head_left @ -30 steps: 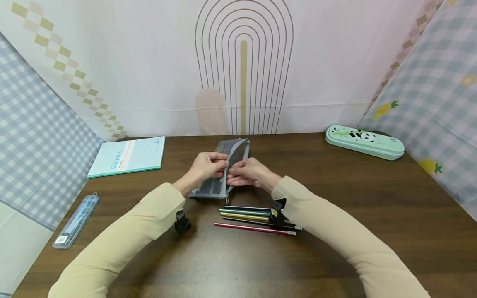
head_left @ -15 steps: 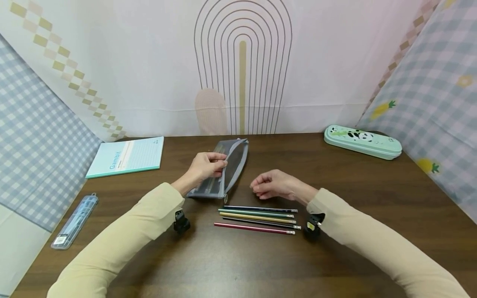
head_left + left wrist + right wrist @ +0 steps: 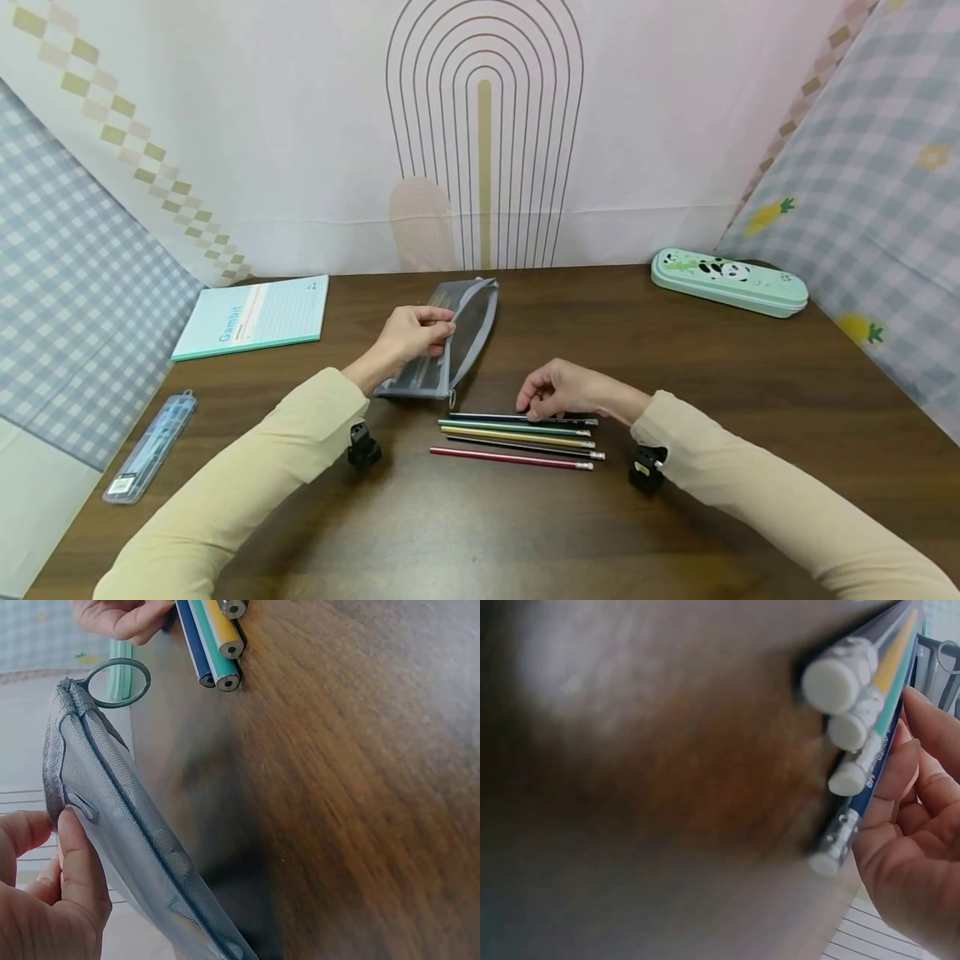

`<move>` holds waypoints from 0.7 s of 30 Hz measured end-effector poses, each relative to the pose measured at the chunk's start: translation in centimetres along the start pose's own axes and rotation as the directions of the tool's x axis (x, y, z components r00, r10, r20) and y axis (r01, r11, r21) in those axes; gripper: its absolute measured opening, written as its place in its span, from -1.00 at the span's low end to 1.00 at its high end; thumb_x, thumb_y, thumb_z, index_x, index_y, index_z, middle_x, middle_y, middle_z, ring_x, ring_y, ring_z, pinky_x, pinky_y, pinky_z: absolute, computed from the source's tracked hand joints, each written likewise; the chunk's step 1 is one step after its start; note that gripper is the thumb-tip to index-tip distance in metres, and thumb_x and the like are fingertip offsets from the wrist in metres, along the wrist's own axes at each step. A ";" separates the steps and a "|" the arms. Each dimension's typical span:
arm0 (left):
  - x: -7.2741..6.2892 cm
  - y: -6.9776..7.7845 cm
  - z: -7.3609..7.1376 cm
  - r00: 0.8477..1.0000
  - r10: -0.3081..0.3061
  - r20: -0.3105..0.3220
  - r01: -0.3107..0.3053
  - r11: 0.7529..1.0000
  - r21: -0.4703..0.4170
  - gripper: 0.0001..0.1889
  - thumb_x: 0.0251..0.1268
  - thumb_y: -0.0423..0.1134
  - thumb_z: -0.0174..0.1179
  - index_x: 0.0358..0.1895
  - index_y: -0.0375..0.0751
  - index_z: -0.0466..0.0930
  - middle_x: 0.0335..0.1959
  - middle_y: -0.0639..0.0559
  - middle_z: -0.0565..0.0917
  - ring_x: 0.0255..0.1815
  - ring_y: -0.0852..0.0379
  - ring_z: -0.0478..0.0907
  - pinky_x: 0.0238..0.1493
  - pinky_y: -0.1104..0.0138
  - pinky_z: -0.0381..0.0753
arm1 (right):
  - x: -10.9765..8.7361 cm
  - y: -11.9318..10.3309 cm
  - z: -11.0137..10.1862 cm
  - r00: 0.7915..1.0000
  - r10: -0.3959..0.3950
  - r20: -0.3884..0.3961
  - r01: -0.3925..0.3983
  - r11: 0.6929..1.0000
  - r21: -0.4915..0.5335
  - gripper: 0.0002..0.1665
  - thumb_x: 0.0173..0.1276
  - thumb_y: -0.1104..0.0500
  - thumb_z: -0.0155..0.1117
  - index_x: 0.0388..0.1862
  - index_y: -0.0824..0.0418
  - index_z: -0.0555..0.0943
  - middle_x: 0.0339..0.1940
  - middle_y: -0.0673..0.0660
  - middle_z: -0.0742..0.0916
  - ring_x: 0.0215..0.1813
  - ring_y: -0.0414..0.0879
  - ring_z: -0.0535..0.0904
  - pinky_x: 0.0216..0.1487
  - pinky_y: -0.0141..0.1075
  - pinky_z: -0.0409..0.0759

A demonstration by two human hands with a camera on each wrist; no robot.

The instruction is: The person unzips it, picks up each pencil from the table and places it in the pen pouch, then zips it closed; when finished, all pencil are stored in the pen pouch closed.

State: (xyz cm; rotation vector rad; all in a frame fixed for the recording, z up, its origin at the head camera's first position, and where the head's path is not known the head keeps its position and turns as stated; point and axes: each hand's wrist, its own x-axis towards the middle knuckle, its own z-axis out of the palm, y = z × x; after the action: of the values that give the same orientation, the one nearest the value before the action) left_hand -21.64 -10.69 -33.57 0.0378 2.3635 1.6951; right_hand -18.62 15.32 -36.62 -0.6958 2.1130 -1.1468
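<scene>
My left hand [image 3: 408, 340] pinches the edge of a grey mesh zip pouch [image 3: 416, 382], whose mouth gapes toward the right. In the left wrist view, a ring pull [image 3: 120, 682] hangs at the pouch's [image 3: 142, 840] corner. Beside the pouch, several pencils lie side by side: dark blue [image 3: 480, 416], green [image 3: 480, 425], yellow [image 3: 483, 433], black [image 3: 510, 443] and red [image 3: 510, 458]. My right hand [image 3: 572, 390] has its thumb and fingers around the dark blue pencil, the farthest one. The right wrist view shows that pencil's [image 3: 864, 796] white eraser end below the hand [image 3: 911, 862].
A mint panda pencil case [image 3: 731, 283] sits at the back right of the brown table [image 3: 675, 375]. A light blue notebook [image 3: 255, 317] lies back left, with a slim clear plastic case [image 3: 152, 448] in front of it. Patterned cloths hang behind and at both sides.
My right hand has let go of the pouch's far edge, moved right and toward me, and come down onto the dark blue pencil. The left hand keeps its grip on the pouch.
</scene>
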 end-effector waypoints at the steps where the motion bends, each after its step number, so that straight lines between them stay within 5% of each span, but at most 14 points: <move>1: 0.0 0.0 0.0 1.000 -0.001 0.000 0.001 1.000 0.000 -0.63 0.28 -0.36 0.15 0.13 -0.43 0.50 0.04 -0.34 0.59 -0.34 0.28 0.57 -0.28 0.39 0.68 | 0.0 0.0 0.0 1.000 -0.018 0.006 0.019 1.000 -0.010 -0.87 0.20 0.39 0.29 -0.26 0.40 0.63 -0.56 -0.03 0.58 -0.53 -0.24 0.38 -0.53 -0.43 0.41; 9: 0.0 0.0 -0.3 1.000 -0.001 0.003 0.001 1.000 0.006 -0.63 0.29 -0.35 0.15 0.14 -0.41 0.50 0.04 -0.33 0.59 -0.30 0.25 0.58 -0.23 0.35 0.69 | 0.0 -0.1 0.0 0.995 -0.102 0.019 0.103 0.991 -0.087 -0.95 0.17 0.43 0.30 -0.36 0.40 0.62 -0.62 -0.04 0.54 -0.57 -0.26 0.34 -0.58 -0.46 0.36; 21: -0.1 -0.1 -0.6 1.000 0.002 -0.008 -0.001 1.000 0.011 -0.63 0.29 -0.35 0.15 0.13 -0.43 0.50 0.00 -0.30 0.62 -0.35 0.28 0.57 -0.23 0.35 0.69 | -0.2 -0.5 0.2 0.987 -0.163 -0.007 0.153 0.937 -0.316 -0.93 0.19 0.37 0.27 -0.45 0.26 0.59 -0.58 -0.06 0.53 -0.51 -0.29 0.36 -0.49 -0.49 0.39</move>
State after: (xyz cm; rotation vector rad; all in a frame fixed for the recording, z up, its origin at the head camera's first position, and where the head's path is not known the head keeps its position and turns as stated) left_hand -21.59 -11.28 -33.51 0.0350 2.3794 1.6855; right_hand -18.25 15.09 -36.28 -1.0151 2.3294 -0.9133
